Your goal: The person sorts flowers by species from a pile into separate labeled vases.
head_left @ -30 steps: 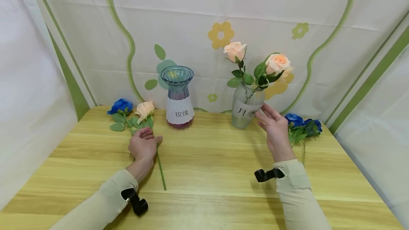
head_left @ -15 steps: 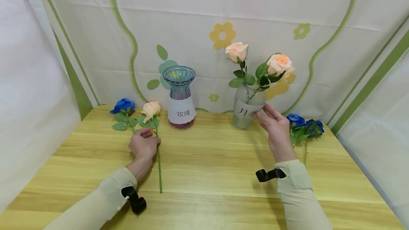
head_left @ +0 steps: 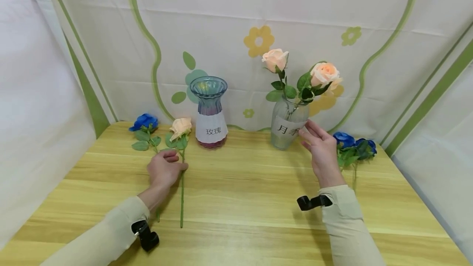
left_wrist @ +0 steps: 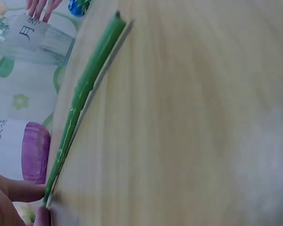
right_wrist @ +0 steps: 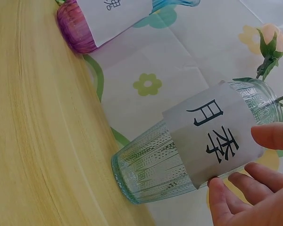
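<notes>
White paper label reading 玫瑰 on the blue-and-purple vase [head_left: 209,112] at the far middle of the desk, white paper label reading 月季 on the clear glass vase [head_left: 287,125] to its right

Wooden table [head_left: 240,200] with vases and loose flowers.
On it stand a blue vase [head_left: 210,112] and a clear vase [head_left: 288,124]; a peach rose [head_left: 180,143] and blue rose [head_left: 145,123] lie left, blue roses [head_left: 352,147] right.
</notes>
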Demonstrator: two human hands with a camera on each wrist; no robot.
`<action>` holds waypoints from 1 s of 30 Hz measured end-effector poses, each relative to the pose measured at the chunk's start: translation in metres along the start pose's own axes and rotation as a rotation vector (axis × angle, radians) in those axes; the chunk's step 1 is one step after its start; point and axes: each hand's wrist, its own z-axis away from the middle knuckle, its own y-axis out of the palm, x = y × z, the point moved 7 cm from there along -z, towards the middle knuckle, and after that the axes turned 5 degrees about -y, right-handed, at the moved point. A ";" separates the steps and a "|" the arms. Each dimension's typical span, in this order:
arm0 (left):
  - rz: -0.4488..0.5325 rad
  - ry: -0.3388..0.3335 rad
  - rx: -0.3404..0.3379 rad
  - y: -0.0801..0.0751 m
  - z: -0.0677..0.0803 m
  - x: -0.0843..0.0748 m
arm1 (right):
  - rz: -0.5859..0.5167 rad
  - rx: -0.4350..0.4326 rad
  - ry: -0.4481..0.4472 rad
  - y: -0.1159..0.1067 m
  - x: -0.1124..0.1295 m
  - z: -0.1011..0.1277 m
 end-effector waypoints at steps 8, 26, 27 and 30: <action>-0.051 0.039 0.049 -0.001 -0.004 -0.005 | -0.005 -0.024 0.007 -0.003 0.000 0.000; 0.391 -0.137 0.133 -0.001 -0.012 -0.011 | 0.001 -0.007 0.010 0.000 0.000 -0.001; 0.442 -0.138 0.128 -0.001 -0.011 -0.014 | -0.006 -0.007 0.010 0.000 0.000 -0.001; 0.583 -0.130 0.110 -0.004 -0.011 -0.025 | 0.002 -0.010 0.006 0.000 0.001 0.000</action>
